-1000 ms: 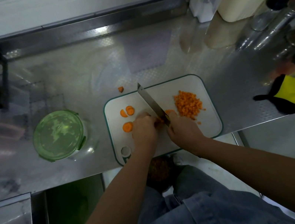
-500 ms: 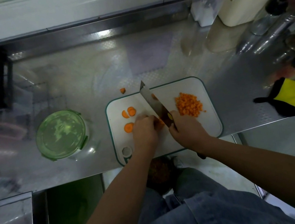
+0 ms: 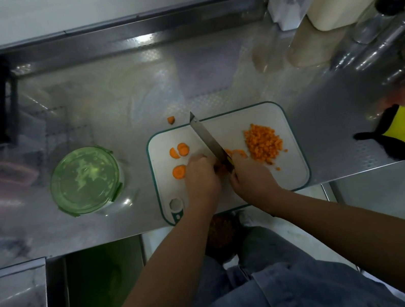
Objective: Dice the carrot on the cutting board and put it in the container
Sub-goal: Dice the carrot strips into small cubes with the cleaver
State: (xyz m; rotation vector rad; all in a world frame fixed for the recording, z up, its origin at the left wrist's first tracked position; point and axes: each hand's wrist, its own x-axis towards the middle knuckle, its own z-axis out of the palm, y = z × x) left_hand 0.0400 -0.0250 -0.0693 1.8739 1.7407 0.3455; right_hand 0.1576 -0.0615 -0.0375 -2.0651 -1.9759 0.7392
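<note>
The steel bench (image 3: pixel 210 77) carries everything, and the white cutting board (image 3: pixel 257 117) sits at its near edge, right in front of the person, so both arms reach it without stretching. Left of the board, well apart from it, stands the round container (image 3: pixel 85 181) with its green lid on. That lid will have to come off before any carrot goes in.

Over the middle of the board the two hands work close together. The right hand (image 3: pixel 251 177) has a closed grip around the handle of the knife (image 3: pixel 207 139), whose blade runs slantwise toward the board's far edge with its tip over that edge. The left hand (image 3: pixel 201 177) sits just left of the blade, its fingers curled down over a carrot piece (image 3: pixel 221 169), probably to pin it and keep the fingertips tucked back. Most of that piece is hidden.

On the right part of the board lies a heap of dice (image 3: pixel 262 143), pushed clear of the cutting spot, with a few cut strips (image 3: pixel 236 152) between it and the blade. On the left part wait three carrot rounds (image 3: pixel 179 150), not yet diced. One stray bit (image 3: pixel 171 120) lies on the bench, just beyond the board's far left corner. I'd judge the dicing past halfway.
</note>
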